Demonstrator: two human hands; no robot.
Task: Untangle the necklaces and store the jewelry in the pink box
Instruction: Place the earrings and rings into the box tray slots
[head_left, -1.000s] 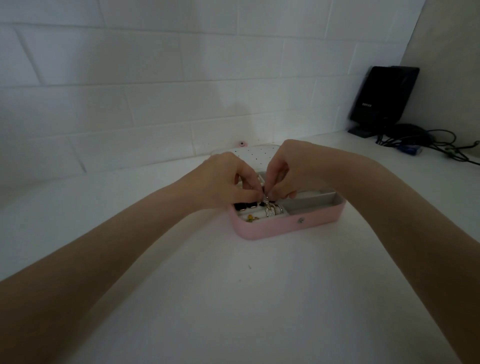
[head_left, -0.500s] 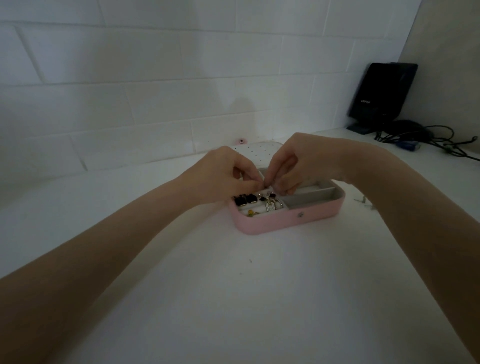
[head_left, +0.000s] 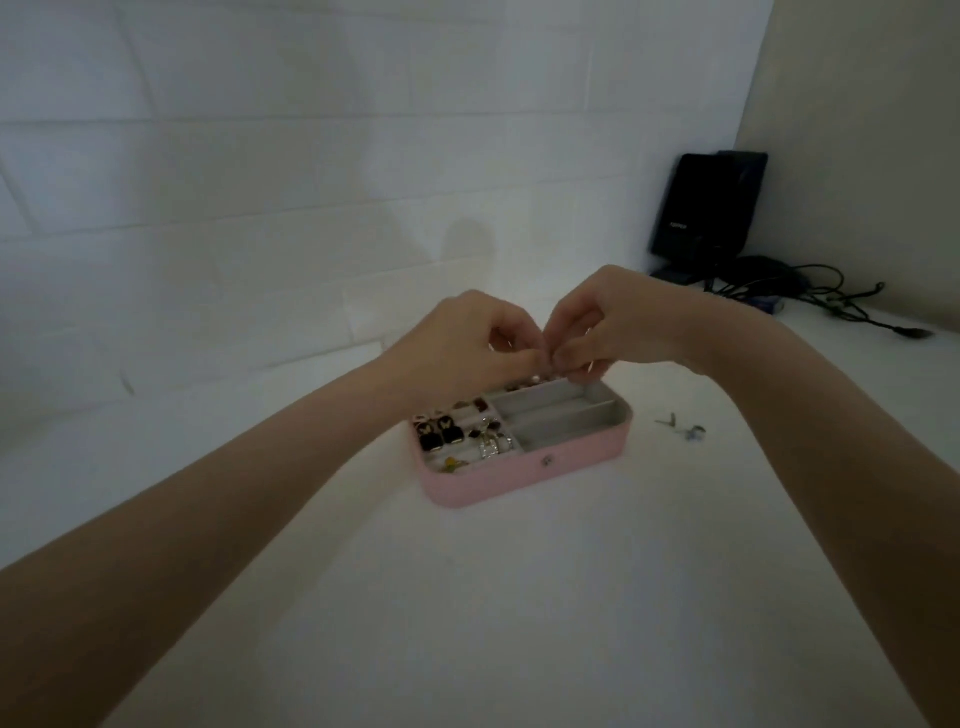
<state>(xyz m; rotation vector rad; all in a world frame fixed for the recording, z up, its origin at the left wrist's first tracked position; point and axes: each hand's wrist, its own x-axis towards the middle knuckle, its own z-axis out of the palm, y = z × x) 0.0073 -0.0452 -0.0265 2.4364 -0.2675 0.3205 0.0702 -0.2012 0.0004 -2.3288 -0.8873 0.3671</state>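
Two hands meet above the far edge of the pink box (head_left: 524, 480). Left hand (head_left: 467, 343) and right hand (head_left: 618, 322) are both curled, fingertips (head_left: 558, 361) touching, pinching something small between them; the item itself is too small and blurred to identify. That pinch point sits just above the box's back rim, over the rear row of compartments.

The box lies open on the worktop (head_left: 519, 597), front wall with a small snap stud facing the camera. Left compartments hold jewelry: black square earrings (head_left: 440, 435), a silver piece (head_left: 489, 444) beside them, a yellowish piece (head_left: 451, 464) at the front, some dark red bits further back. The right-hand grey compartments (head_left: 561, 415) look bare as far as the blur allows.

Just right of the box, apart from it, small metal pieces (head_left: 680, 426) lie on the worktop.

The worktop is white and dimly lit. A white brick-pattern wall (head_left: 260, 208) runs behind it, with a beige panel (head_left: 857, 130) on the right. In the far right corner stands a black device (head_left: 709, 208) with dark cables (head_left: 841, 301) trailing across the surface. Both forearms are bare and reach in from the lower corners.
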